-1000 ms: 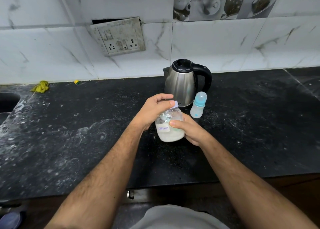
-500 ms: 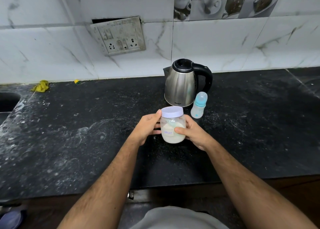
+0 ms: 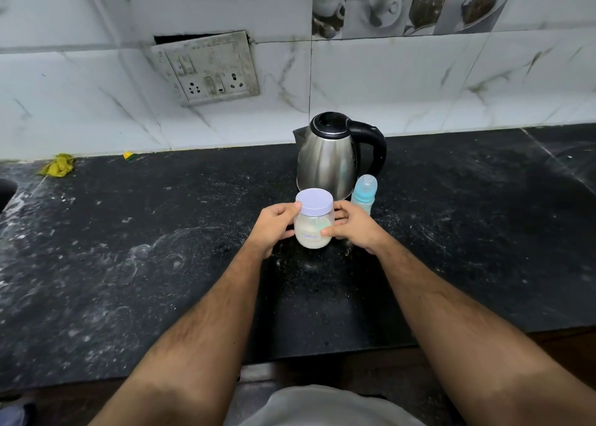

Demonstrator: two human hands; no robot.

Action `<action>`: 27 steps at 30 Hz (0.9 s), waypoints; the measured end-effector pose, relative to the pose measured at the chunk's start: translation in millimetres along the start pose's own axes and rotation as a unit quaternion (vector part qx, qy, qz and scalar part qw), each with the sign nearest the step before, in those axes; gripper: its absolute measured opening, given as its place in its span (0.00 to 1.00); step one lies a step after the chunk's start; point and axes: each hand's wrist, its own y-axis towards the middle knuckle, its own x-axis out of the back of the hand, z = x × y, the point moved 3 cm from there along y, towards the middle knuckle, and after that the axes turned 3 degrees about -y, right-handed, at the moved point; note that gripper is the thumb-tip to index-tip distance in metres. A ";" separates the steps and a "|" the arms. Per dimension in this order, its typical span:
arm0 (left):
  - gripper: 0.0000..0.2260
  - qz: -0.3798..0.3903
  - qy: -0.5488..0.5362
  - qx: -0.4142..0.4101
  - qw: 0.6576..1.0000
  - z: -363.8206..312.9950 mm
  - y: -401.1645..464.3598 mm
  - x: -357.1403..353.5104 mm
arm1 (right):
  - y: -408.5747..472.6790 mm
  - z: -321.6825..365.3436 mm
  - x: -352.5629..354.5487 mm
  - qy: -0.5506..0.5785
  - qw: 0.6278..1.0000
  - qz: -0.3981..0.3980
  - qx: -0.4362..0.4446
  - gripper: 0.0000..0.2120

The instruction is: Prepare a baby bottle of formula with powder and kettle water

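Observation:
A clear powder jar (image 3: 313, 229) with a pale lilac lid (image 3: 314, 201) stands upright on the black counter (image 3: 161, 264), holding white powder. My left hand (image 3: 274, 225) wraps its left side, thumb near the lid's rim. My right hand (image 3: 351, 225) grips its right side, thumb across the label. Behind the jar stands a steel kettle (image 3: 329, 161) with a black lid and handle. A small baby bottle (image 3: 363, 193) with a light blue cap stands at the kettle's right, just beyond my right hand.
A tiled wall with a loose switch-and-socket plate (image 3: 206, 67) rises behind the counter. A yellow rag (image 3: 58, 166) and a small yellow scrap (image 3: 128, 155) lie at the back left. A sink edge (image 3: 6, 190) shows at far left. The counter's front edge runs below my forearms.
The jar was tilted with my left hand over its lid; now it stands upright and lower on the counter, and my left hand has slid down to its side.

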 end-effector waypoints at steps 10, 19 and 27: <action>0.13 0.004 0.014 -0.009 1.000 -5.7 26.1 -5.8 | 31.5 -4.9 0.5 -0.060 0.997 -0.038 0.003 0.33; 0.14 0.018 0.015 -0.003 1.000 2.7 36.6 -2.6 | 41.7 -8.3 -2.7 -0.084 0.995 -0.055 0.014 0.35; 0.22 0.012 0.007 0.001 1.000 4.5 37.8 -1.7 | 42.4 -11.2 -3.8 -0.141 0.988 -0.065 0.001 0.43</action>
